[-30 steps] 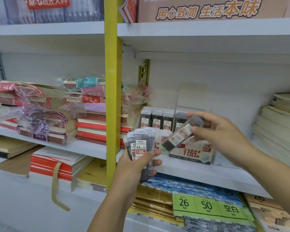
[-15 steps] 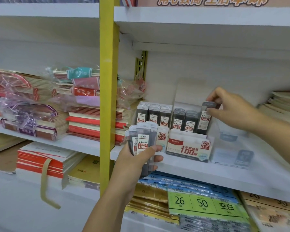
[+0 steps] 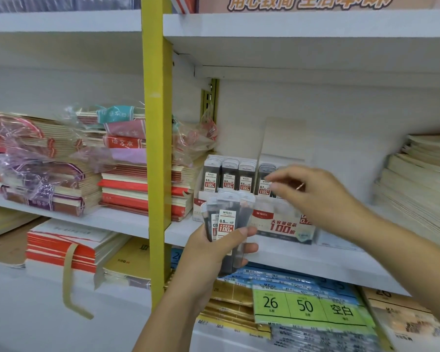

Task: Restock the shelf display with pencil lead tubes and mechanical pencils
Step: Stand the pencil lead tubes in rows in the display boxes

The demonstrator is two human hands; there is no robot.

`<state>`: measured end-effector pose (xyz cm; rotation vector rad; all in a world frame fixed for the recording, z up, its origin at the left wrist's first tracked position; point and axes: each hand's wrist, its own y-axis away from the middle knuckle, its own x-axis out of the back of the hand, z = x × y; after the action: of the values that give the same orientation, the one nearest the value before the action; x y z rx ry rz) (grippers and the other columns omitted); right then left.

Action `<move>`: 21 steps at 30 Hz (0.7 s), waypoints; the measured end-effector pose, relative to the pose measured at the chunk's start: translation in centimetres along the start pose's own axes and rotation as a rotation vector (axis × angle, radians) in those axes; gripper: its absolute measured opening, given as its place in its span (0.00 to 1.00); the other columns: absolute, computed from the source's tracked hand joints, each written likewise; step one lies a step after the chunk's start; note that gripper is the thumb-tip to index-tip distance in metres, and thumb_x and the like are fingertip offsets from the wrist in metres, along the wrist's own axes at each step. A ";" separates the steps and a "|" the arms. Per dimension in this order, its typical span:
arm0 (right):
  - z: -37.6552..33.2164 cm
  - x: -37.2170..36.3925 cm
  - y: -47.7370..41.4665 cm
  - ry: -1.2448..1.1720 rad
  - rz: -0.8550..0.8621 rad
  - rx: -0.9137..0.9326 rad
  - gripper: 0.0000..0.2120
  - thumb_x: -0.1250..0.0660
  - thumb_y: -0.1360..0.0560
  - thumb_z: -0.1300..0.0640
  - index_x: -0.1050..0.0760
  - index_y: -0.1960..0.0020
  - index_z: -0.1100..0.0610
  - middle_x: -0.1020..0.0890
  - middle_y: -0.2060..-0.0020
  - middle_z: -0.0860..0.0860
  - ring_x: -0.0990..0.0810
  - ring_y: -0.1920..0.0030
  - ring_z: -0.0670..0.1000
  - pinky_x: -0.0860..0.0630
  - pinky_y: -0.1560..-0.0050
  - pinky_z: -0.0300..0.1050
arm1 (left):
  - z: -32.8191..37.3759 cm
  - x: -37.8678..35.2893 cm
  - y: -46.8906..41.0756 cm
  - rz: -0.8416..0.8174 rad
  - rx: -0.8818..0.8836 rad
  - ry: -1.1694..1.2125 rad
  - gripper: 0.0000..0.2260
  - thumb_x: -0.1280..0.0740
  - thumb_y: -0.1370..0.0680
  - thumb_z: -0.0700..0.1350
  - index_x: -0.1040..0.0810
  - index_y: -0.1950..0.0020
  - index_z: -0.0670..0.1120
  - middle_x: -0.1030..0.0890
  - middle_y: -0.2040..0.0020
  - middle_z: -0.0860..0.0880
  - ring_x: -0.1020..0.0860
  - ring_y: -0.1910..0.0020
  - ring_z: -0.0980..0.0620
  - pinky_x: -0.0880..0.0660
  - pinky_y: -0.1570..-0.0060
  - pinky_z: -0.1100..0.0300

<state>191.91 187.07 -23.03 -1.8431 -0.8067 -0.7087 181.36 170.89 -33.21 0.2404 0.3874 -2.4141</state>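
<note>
1. Dark plastic lead tubes with red-white labels (image 3: pixel 210 177), standing front row: 4 visible, right hand (image 3: pixel 313 196) covers the rest.
2. Fanned tubes (image 3: pixel 225 222) in left hand (image 3: pixel 214 252): at least 3.
3. Hands: 2.

lead tubes (image 3: pixel 226 224): clear glossy hard plastic, paper labels | display box (image 3: pixel 277 227): printed card, slight sheen | shelf (image 3: pixel 302 257): smooth matt white board | upright post (image 3: pixel 156 123): smooth matt yellow paint | notebook stacks (image 3: pixel 137 191): matt paper covers | wrap (image 3: pixel 31 179): thin crinkled glossy film | lower packs (image 3: pixel 305 307): shiny plastic sleeves, green paper inserts
</note>
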 end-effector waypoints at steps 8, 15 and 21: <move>-1.4 -3.6 2.6 -0.713 -0.097 -0.158 0.12 0.35 0.22 0.62 0.21 0.43 0.49 0.16 0.65 0.46 0.22 0.69 0.43 0.26 0.67 0.34 | -0.4 0.0 1.2 -0.049 0.043 0.034 0.12 0.29 0.24 0.48 0.19 0.41 0.50 0.13 0.47 0.45 0.14 0.48 0.44 0.17 0.52 0.51; -0.7 -2.0 2.5 -0.879 -0.097 -0.139 0.06 0.35 0.22 0.58 0.22 0.51 0.48 0.16 0.55 0.55 0.20 0.58 0.53 0.24 0.55 0.45 | 0.2 1.3 1.2 -0.003 0.125 0.065 0.19 0.26 0.30 0.54 0.17 0.42 0.48 0.13 0.47 0.45 0.14 0.54 0.48 0.23 0.67 0.59; -0.5 -1.4 2.5 -0.741 -0.153 -0.174 0.11 0.37 0.20 0.56 0.27 0.40 0.46 0.15 0.48 0.43 0.17 0.51 0.44 0.22 0.53 0.37 | -0.2 1.5 1.1 0.033 0.089 -0.018 0.15 0.23 0.36 0.56 0.14 0.50 0.54 0.15 0.62 0.46 0.23 0.67 0.51 0.32 0.68 0.58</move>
<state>192.96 185.49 -25.28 -2.2469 -1.4026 -0.1645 180.95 169.28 -34.07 0.2622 0.2660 -2.4021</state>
